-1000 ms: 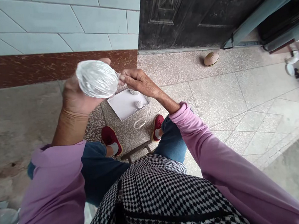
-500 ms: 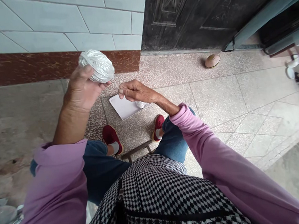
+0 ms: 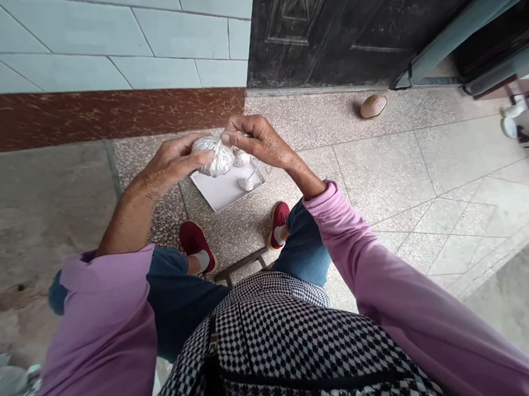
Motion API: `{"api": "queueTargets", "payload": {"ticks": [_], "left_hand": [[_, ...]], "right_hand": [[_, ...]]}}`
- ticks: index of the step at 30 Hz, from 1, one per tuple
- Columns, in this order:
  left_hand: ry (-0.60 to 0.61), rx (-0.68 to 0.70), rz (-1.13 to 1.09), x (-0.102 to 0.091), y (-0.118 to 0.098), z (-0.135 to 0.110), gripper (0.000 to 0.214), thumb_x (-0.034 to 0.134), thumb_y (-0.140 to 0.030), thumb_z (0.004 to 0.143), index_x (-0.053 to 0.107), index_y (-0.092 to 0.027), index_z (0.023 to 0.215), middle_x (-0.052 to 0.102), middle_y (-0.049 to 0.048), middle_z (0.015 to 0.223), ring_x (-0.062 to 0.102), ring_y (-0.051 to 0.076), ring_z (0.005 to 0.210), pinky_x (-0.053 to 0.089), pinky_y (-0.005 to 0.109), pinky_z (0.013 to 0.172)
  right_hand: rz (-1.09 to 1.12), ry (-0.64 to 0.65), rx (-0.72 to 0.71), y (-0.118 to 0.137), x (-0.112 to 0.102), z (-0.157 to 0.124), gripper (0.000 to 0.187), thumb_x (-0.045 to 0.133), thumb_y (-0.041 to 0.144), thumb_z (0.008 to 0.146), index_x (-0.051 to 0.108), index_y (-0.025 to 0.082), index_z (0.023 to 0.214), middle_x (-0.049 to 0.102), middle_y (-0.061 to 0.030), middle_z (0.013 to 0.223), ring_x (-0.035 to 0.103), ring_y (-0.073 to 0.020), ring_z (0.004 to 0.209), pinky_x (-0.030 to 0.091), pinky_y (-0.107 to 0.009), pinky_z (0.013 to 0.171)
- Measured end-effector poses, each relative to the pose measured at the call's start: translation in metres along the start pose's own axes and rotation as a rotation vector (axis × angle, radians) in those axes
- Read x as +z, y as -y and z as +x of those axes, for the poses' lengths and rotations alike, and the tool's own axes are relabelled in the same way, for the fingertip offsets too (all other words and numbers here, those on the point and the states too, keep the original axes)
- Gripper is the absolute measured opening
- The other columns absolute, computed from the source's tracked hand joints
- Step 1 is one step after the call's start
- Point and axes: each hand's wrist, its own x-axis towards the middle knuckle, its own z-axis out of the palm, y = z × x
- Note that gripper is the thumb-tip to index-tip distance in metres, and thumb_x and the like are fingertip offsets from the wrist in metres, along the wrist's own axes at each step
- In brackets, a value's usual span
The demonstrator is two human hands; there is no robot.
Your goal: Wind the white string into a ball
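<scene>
A ball of shiny white yarn rests in the grip of my left hand, whose thumb lies across its front. At the ball's upper right edge, my right hand pinches a strand of the yarn between thumb and fingertips. The two hands are close together. Below them on the floor lies a shallow white tray or box lid. In it sits a small ball of white thread, with another small white ball partly hidden behind my right hand.
Beyond my hands stand a tiled wall with a brown base strip and a dark door. A rounded tan object lies on the floor near the door. My red shoes flank a metal bar below the tray.
My left hand has lowered the yarn ball and moved it right, turning it. My right hand has risen slightly to the right and now meets the ball's edge.
</scene>
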Motion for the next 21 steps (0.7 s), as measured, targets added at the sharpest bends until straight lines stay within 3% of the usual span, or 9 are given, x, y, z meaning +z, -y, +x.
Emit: {"api": "queueTargets", "payload": {"ticks": [5, 10, 14, 18, 21], "left_hand": [[0.106, -0.01, -0.226, 0.007, 0.007, -0.001, 0.084, 0.104, -0.09, 0.095, 0.089, -0.017, 0.133, 0.091, 0.018, 0.12, 0.086, 0.032, 0.107, 0.069, 0.036, 0.083], [0.075, 0.009, -0.228, 0.016, 0.014, 0.002, 0.085, 0.115, -0.071, 0.083, 0.087, -0.016, 0.143, 0.093, 0.0179, 0.127, 0.084, 0.03, 0.104, 0.068, 0.037, 0.085], [0.063, -0.025, -0.228, 0.019, 0.014, 0.005, 0.079, 0.111, -0.059, 0.079, 0.087, -0.018, 0.142, 0.092, 0.0169, 0.123, 0.084, 0.034, 0.105, 0.073, 0.045, 0.093], [-0.031, 0.026, -0.423, 0.01, 0.001, 0.005, 0.07, 0.102, -0.064, 0.069, 0.084, -0.022, 0.122, 0.087, 0.0191, 0.118, 0.082, 0.052, 0.135, 0.075, 0.067, 0.116], [-0.225, 0.156, -0.508, -0.005, -0.015, -0.003, 0.081, 0.098, -0.085, 0.066, 0.079, -0.027, 0.12, 0.083, 0.0163, 0.134, 0.071, 0.056, 0.158, 0.071, 0.07, 0.123]], "right_hand": [[-0.036, -0.037, -0.04, -0.007, -0.002, 0.006, 0.071, 0.086, 0.086, 0.126, 0.058, 0.031, 0.09, 0.066, -0.0055, 0.091, 0.063, -0.0313, 0.106, 0.057, -0.04, 0.09], [0.007, -0.024, -0.173, -0.027, 0.008, 0.014, 0.077, 0.076, 0.098, 0.122, 0.052, 0.033, 0.089, 0.061, -0.0041, 0.095, 0.056, -0.028, 0.096, 0.054, -0.042, 0.093], [0.017, -0.038, -0.053, -0.028, 0.014, 0.016, 0.078, 0.079, 0.091, 0.13, 0.052, 0.03, 0.09, 0.051, 0.0006, 0.085, 0.05, -0.0245, 0.089, 0.05, -0.035, 0.08], [0.194, -0.026, 0.049, -0.028, 0.011, 0.01, 0.083, 0.067, 0.102, 0.133, 0.052, 0.029, 0.095, 0.039, 0.0074, 0.074, 0.033, -0.0187, 0.069, 0.029, -0.032, 0.059], [0.258, 0.005, 0.126, -0.036, -0.006, 0.008, 0.083, 0.065, 0.101, 0.134, 0.062, 0.027, 0.098, 0.035, 0.0109, 0.069, 0.025, -0.0146, 0.063, 0.02, -0.035, 0.056]]}}
